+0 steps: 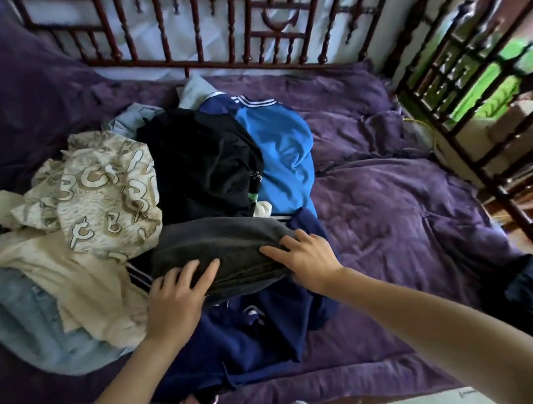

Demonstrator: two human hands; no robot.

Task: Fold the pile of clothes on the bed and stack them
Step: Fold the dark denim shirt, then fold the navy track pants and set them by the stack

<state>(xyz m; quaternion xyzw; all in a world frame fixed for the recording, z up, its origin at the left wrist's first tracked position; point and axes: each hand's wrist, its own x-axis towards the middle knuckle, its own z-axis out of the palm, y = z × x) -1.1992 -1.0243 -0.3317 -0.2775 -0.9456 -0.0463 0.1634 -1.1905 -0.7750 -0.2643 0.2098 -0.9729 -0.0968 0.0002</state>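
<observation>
Purple bedcover (393, 220) bears a jumbled pile (118, 192) mid-frame, while the left hand (176, 295) and right hand (304, 257), fingers straight, flatten one folded grey garment (216, 240), so the job looks barely begun.

You're getting soft daylight from the right, where the green patch (498, 92) behind the lattice (443, 135) blows out. The purple bedcover (393, 220) looks dim and kinda muddy. Your wide lens bends the headboard rails (198, 36), and the corners smear, worst at top left.

Matt, plush purple blanket (392, 214), glossy turned-wood headboard (192, 27), soft dark grey folded cloth (216, 244), faded denim (14, 307).
</observation>
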